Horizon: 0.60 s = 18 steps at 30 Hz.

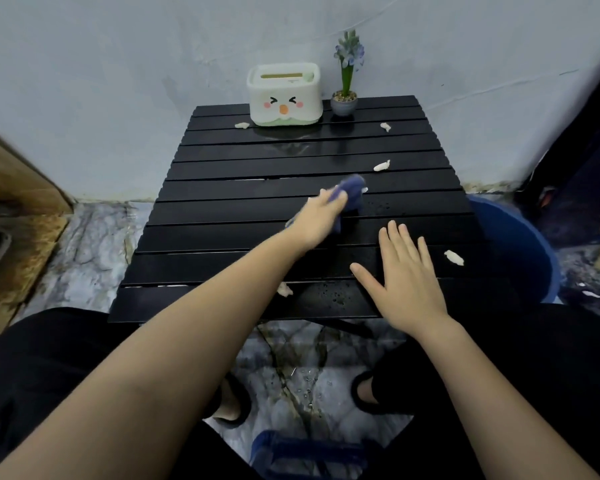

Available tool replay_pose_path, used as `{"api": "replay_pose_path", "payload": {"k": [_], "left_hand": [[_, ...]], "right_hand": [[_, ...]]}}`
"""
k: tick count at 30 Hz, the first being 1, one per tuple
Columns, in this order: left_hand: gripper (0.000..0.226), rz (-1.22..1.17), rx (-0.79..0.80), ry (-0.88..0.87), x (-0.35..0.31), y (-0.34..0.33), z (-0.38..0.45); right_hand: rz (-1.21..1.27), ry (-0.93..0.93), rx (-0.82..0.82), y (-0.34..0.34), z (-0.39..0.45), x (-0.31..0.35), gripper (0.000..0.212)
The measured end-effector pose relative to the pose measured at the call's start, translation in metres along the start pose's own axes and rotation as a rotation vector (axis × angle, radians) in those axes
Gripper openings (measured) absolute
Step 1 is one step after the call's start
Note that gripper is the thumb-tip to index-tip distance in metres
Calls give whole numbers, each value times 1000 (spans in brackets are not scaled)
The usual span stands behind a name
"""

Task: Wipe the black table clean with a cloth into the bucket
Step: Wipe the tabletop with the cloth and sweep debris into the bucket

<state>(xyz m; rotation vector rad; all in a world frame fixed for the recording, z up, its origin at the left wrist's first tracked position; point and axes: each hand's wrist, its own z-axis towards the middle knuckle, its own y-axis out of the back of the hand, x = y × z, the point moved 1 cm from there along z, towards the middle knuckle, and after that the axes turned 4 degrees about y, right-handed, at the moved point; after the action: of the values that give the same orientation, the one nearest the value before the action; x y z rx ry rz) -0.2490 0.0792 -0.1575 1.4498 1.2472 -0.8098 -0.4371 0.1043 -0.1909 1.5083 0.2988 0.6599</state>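
The left hand (321, 216) grips a blue cloth (352, 192) mid-table (222, 209). The right hand (407, 275) lies flat, fingers spread, near the front edge. White scraps (453, 258) dot the slats; the bucket (520, 244) stands right.

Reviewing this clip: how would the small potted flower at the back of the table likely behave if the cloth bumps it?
The potted flower looks apt to tip: its tall stem rises well above a small rounded pot. The pot seems ceramic with pebbles on top, so probably weighty at the base but breakable, and the pebbles could spill. The black table shows water droplets, so it might slide rather than topple.
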Motion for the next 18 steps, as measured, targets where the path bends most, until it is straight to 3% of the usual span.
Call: {"api": "replay_pose_path", "payload": {"k": [2, 5, 9, 12, 14, 18], "left_hand": [[42, -409, -158, 89, -8, 22, -10], [43, -637, -291, 140, -11, 65, -35], [53, -564, -426, 22, -4, 124, -74], [33, -186, -507, -52, 7, 148, -118], [25, -19, -395, -59, 24, 149, -144], [34, 184, 34, 37, 65, 120, -182]], "right_hand": [[40, 5, 0, 0, 0, -2, 88], [111, 16, -9, 3, -2, -3, 83], [141, 33, -72, 14, -11, -5, 84], [115, 21, -155, 26, -21, -18, 85], [86, -17, -205, 35, -29, -31, 88], [54, -175, -171, 43, -47, -63, 105]]}}
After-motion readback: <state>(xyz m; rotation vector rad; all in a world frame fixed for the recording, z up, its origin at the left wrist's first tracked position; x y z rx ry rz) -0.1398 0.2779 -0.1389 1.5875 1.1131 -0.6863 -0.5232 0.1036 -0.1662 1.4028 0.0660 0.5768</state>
